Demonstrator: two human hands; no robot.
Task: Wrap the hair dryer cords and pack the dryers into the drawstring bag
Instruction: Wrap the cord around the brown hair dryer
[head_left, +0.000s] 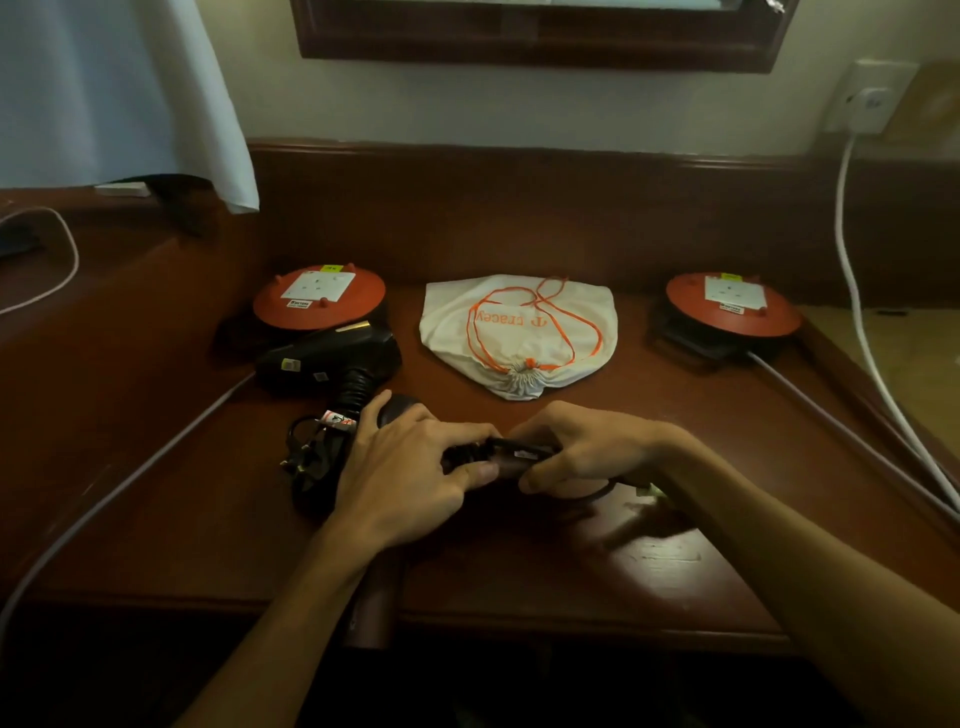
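Dark wooden desk (519, 566): near the front edge, left hand (410, 467) and right hand (576, 452) both grip a dryer's cord (511, 449), seemingly mid-wrap. Black dryer (327, 358) lies left; cinched drawstring bag (519, 332) beyond needs opening next.

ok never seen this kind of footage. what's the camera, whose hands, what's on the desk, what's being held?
One picture, from a wide-angle camera worn on a person's head, looking down at their own bare hands. No robot. On the brown desk lie a black hair dryer with its bundled cord, a white drawstring bag cinched shut with orange strings, and two red cable reels. The left hand and right hand together grip a dark object, probably a second dryer's cord or handle; too dark to tell.
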